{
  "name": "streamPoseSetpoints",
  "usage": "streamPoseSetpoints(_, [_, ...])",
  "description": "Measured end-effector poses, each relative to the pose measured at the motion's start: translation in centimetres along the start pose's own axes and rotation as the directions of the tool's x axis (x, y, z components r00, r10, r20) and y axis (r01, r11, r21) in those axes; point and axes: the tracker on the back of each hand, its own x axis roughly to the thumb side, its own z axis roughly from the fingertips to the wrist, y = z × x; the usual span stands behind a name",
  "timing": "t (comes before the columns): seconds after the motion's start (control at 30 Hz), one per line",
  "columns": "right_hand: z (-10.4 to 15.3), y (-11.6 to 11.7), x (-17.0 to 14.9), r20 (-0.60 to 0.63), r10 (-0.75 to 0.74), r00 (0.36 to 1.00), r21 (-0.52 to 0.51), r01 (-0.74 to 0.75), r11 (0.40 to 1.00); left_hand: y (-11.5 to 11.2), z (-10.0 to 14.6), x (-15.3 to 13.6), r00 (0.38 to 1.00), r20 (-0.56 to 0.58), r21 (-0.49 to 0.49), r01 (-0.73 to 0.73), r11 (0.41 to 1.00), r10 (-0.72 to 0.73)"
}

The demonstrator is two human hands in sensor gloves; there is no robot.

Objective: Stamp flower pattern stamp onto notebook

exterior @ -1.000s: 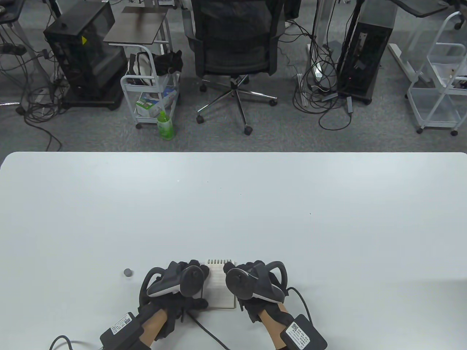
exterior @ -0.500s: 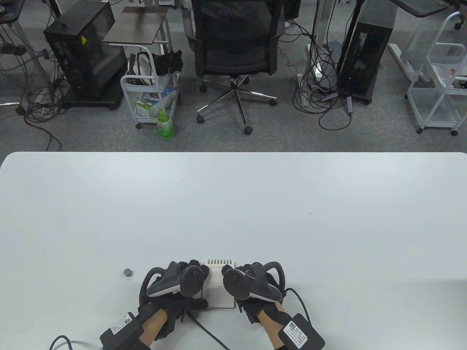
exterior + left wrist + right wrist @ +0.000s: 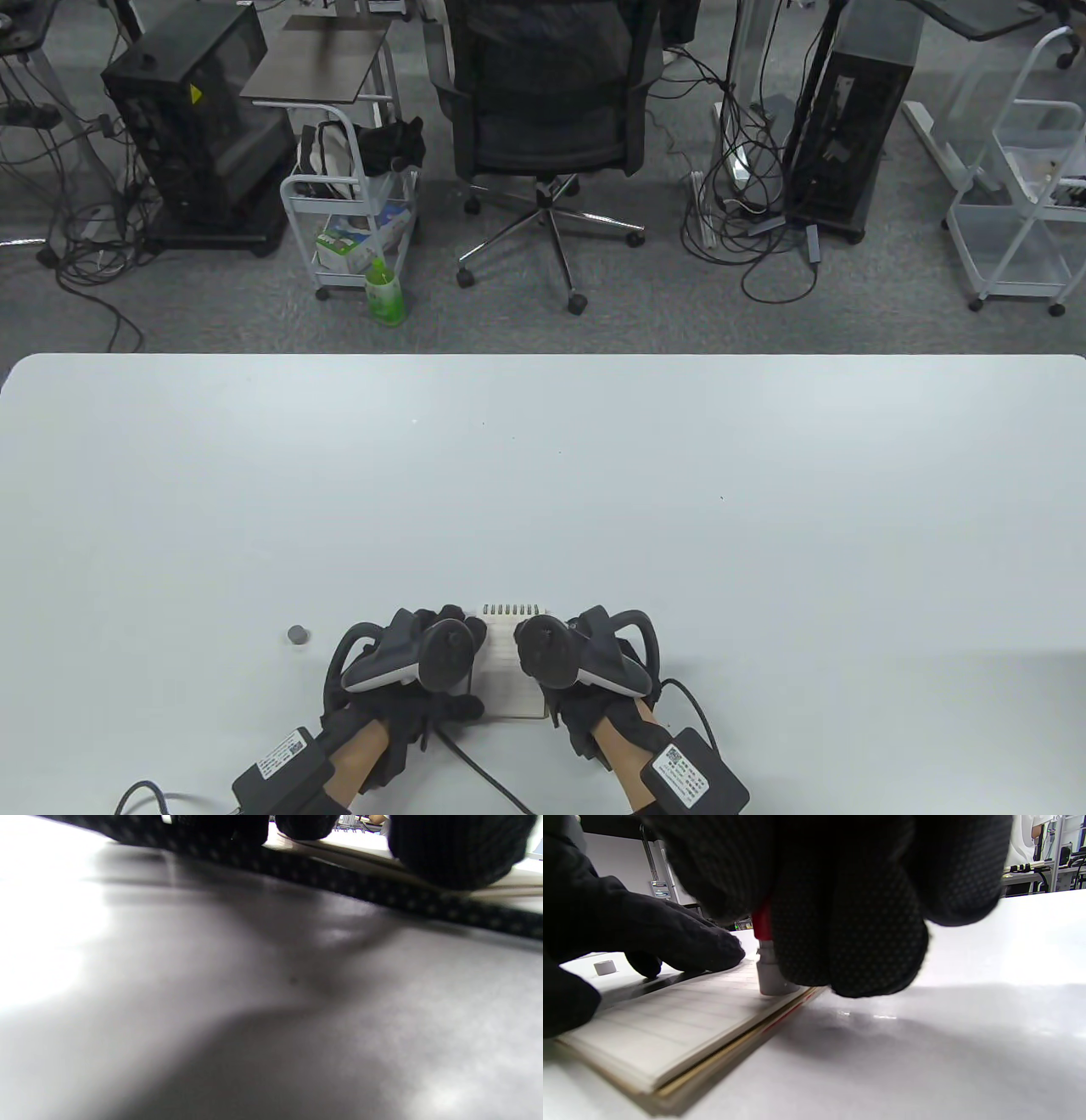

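Observation:
A small spiral notebook (image 3: 509, 671) lies open near the table's front edge, lined page up (image 3: 683, 1010). My left hand (image 3: 424, 671) rests flat on its left side; its fingers (image 3: 670, 938) press the page. My right hand (image 3: 577, 662) grips a stamp (image 3: 768, 963) with a red upper part and a grey base. The base stands on the page near the notebook's right edge. In the left wrist view the fingertips (image 3: 454, 853) show at the top with the notebook's edge (image 3: 488, 889) behind them.
A small grey cap (image 3: 297, 634) lies on the white table (image 3: 543, 475) left of my left hand; it also shows in the right wrist view (image 3: 605, 967). Glove cables trail off the front edge. An office chair (image 3: 547, 102) and carts stand beyond the table.
My right hand has shifted slightly left over the notebook. My left hand and the notebook have stayed in place.

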Motion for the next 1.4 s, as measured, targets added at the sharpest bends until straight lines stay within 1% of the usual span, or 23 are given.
streamPoseSetpoints(0.13, [-0.2,-0.1,0.1,0.001,0.020,1.000,0.024,-0.020,1.000,0.0,0.0,0.0,1.000,0.000,0.000,0.000,1.000,0.000])
streamPoseSetpoints(0.2, [-0.3,0.0,0.0,0.002,0.002,1.000,0.012,-0.002,1.000,0.0,0.0,0.0,1.000,0.000,0.000,0.000,1.000,0.000])
streamPoseSetpoints(0.3, [-0.2,0.1,0.1,0.014,0.026,1.000,-0.001,-0.026,1.000,0.0,0.0,0.0,1.000,0.000,0.000,0.000,1.000,0.000])
streamPoseSetpoints(0.43, [-0.1,0.1,0.3,0.018,0.023,1.000,-0.001,-0.023,1.000,0.0,0.0,0.0,1.000,0.000,0.000,0.000,1.000,0.000])
streamPoseSetpoints(0.6, [0.1,0.2,0.4,0.002,0.026,1.000,-0.016,-0.026,1.000,0.0,0.0,0.0,1.000,0.000,-0.002,0.001,1.000,-0.001])
streamPoseSetpoints(0.67, [0.2,0.1,0.6,0.006,0.055,0.998,-0.006,-0.055,0.998,0.0,0.0,0.0,1.000,0.000,-0.003,0.002,1.000,-0.002])
streamPoseSetpoints(0.77, [0.1,0.1,0.8,0.012,0.067,0.998,-0.027,-0.066,0.997,0.0,0.0,0.0,1.000,0.000,-0.003,0.002,1.000,-0.002])
streamPoseSetpoints(0.83, [0.2,-0.2,0.8,0.028,0.083,0.996,-0.041,-0.082,0.996,0.0,0.0,0.0,1.000,0.001,-0.004,0.000,1.000,0.000])
streamPoseSetpoints(0.9, [0.1,-0.2,0.7,0.046,0.102,0.994,-0.032,-0.101,0.994,0.0,0.0,0.0,1.000,0.002,-0.004,0.000,1.000,0.000])
streamPoseSetpoints(1.0, [0.1,-0.5,0.6,0.054,0.093,0.994,-0.060,-0.089,0.994,0.0,0.0,0.0,1.000,0.002,-0.002,0.001,1.000,-0.001])
streamPoseSetpoints(1.1, [0.2,-1.3,0.6,0.063,0.014,0.998,-0.082,-0.009,0.997,0.0,0.0,0.0,1.000,0.002,-0.004,-0.001,1.000,0.001])
streamPoseSetpoints(1.17, [0.2,-1.6,1.1,0.093,-0.018,0.995,-0.107,0.028,0.994,0.0,0.0,0.0,1.000,0.001,-0.004,0.000,1.000,0.000])
streamPoseSetpoints(1.27, [0.2,-1.4,2.1,0.136,0.004,0.991,-0.114,0.012,0.993,0.0,0.0,0.0,1.000,0.002,-0.003,-0.001,1.000,0.001])
streamPoseSetpoints(1.4, [-0.1,-0.6,3.3,0.179,0.017,0.984,-0.079,-0.003,0.997,0.0,0.0,0.1,1.000,0.002,-0.003,-0.001,1.000,0.001])
